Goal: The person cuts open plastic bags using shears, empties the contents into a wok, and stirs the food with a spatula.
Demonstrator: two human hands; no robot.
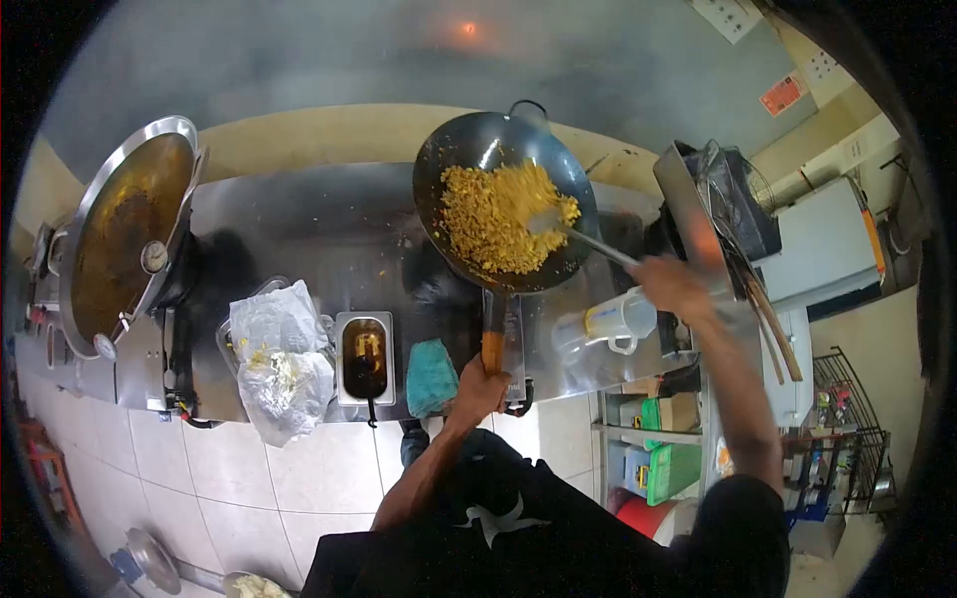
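Note:
My left hand (480, 391) is wrapped round the wooden handle (493, 334) of a large black wok (439, 149), which sits over the steel counter. Yellow fried rice (488, 214) fills the middle of the wok, and part of it is blurred by motion. In my right hand (670, 284) is the handle of a metal wok spatula (603, 247). Its blade lies in the rice on the wok's right side. Just below my right hand a clear plastic measuring jug (620, 321) lies tilted or on its side. A folded teal cloth (431, 377) rests left of my left hand.
A steel pan of dark sauce (366, 364) with a ladle stands beside crumpled foil (284, 364) on the steel counter (309, 229). At far left is a wide pan of brown liquid (130, 234) with a dial thermometer (154, 257). Utensils stick out of a metal container (688, 199) on the right.

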